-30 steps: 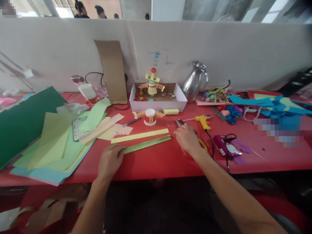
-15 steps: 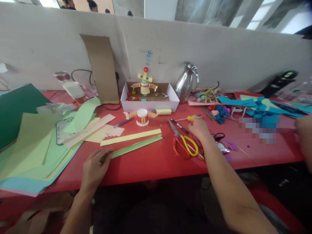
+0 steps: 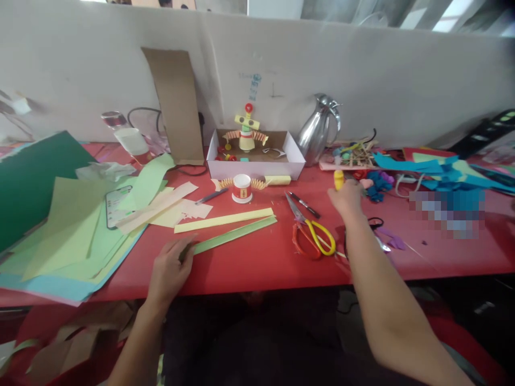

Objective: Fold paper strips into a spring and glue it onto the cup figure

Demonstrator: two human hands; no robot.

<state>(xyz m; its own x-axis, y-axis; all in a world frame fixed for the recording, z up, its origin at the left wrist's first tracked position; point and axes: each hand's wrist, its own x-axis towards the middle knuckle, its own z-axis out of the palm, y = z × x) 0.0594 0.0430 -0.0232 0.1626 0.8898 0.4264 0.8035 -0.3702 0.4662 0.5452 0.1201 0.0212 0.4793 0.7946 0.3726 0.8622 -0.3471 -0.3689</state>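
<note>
From the head camera, the left hand lies on the red table with its fingers pressing down on the near end of a long green paper strip. The fingers are curled down on the strip, not wrapped around it. A yellow paper strip lies just beside the green one, a little farther back. These strips look thin, light and bendy, so I think they would fold or tear if pulled hard; holding one flat near its end, or pinching it gently by an edge, looks best. The right hand is farther out, closed around the yellow glue gun, whose yellow end sticks up out of the fist. The glue gun looks hard and a bit heavy, good to hold by its handle, and its tip may be hot. Scissors with yellow and red handles lie open on the table between the two hands, not touched. Behind them stand a small paper cup with paper arms and a white box with a paper robot. A silver jug stands near the wall. Big sheets of green paper lie in a pile at the left.
</note>
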